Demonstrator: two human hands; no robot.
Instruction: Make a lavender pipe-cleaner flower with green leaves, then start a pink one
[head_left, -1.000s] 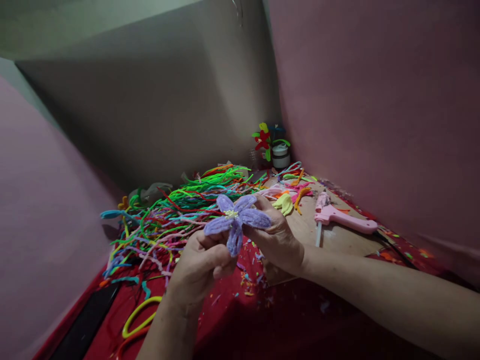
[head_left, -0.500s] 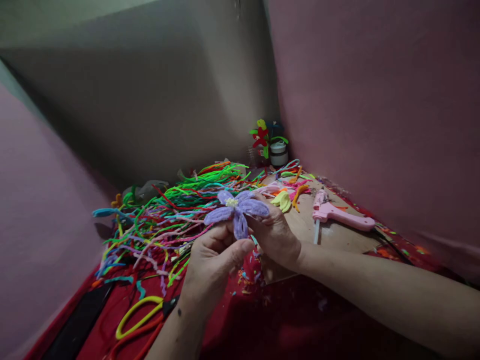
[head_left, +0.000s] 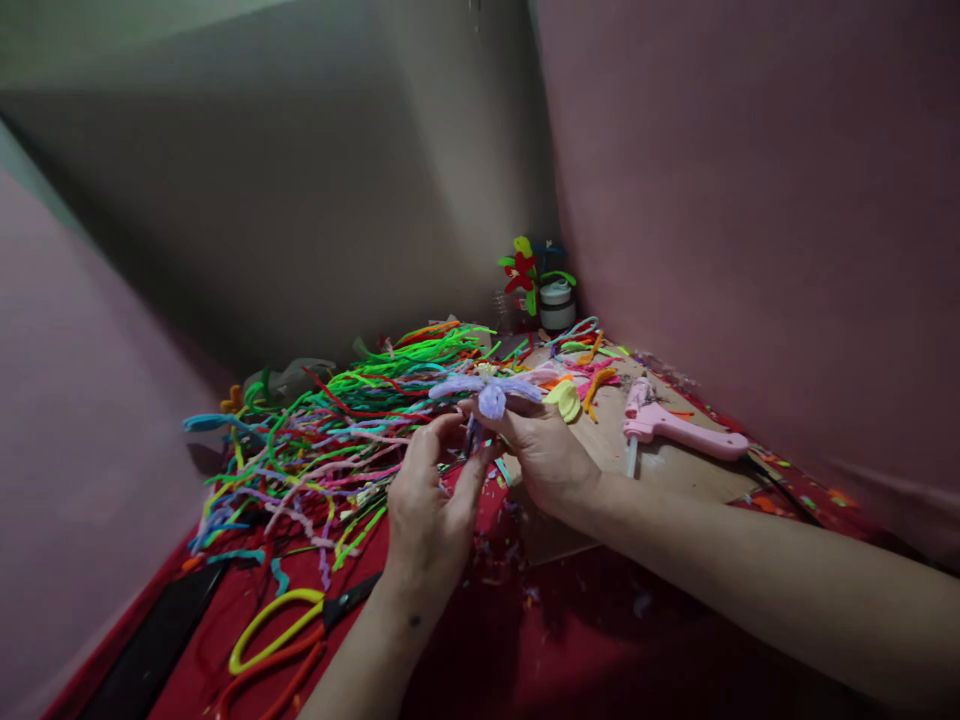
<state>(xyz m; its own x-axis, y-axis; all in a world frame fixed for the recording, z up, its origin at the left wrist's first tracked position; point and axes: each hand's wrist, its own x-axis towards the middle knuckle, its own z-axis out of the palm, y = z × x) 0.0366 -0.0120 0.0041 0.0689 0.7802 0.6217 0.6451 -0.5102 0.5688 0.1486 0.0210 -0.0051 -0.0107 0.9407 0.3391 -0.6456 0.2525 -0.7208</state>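
A purple pipe-cleaner flower [head_left: 492, 400] with a pale yellow centre is held up before me, its petals seen nearly edge-on. My left hand [head_left: 435, 490] pinches the flower's short stem below the petals. Close beneath the petals, my right hand [head_left: 544, 450] grips the flower from the right side; its fingertips are partly hidden. Behind and to the left of my hands spreads a large pile of coloured pipe cleaners [head_left: 330, 440].
Scissors [head_left: 277, 630] with yellow and red handles lie at lower left, beside a black flat object [head_left: 150, 640]. A pink glue gun [head_left: 682, 430] rests on a brown board [head_left: 607, 450]. Finished flowers [head_left: 520, 270] and a white-lidded jar [head_left: 556, 305] stand at the back. Scraps litter the red cloth [head_left: 480, 650].
The flower has tipped from facing me to nearly edge-on, showing its stem. My left hand has shifted slightly right and lower, from the petals to the stem, uncovering more of the scissors.
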